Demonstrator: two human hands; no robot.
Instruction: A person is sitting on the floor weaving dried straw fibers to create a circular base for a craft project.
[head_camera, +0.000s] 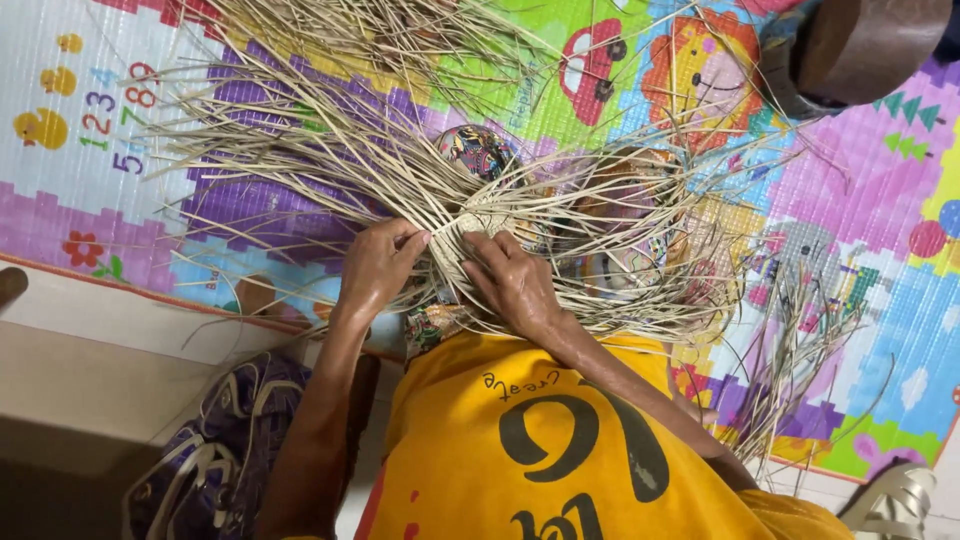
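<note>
Head view, looking straight down. Both hands meet at a small woven disc (478, 228) of pale straw, set over the person's lap near the lower edge of a bright play mat (880, 260).

Left hand (378, 262): fingers curled, tips pinching strands at the disc's left rim. Closed on straw, not flat.

Right hand (512, 280): lies over the disc's lower right side, fingers bent and pressing down on the weave, thumb tucked under; gripping strands there.

The disc itself is round, so no real long axis; its loose straw strands (300, 150) fan outward from it in all directions. The longest bundles run up and left toward the mat's upper left corner. Others spread right, toward the mat's right edge, and a thinner tuft (790, 360) trails to the lower right.

Patterned cloth at the knee (476, 150) shows just above the disc, under the strands. Yellow shirt (560, 440) fills the bottom centre. A purple bag (215, 450) lies off the mat at lower left, on the pale floor (110, 350). A brown round object (860, 45) sits at the top right corner, partly cut off
</note>
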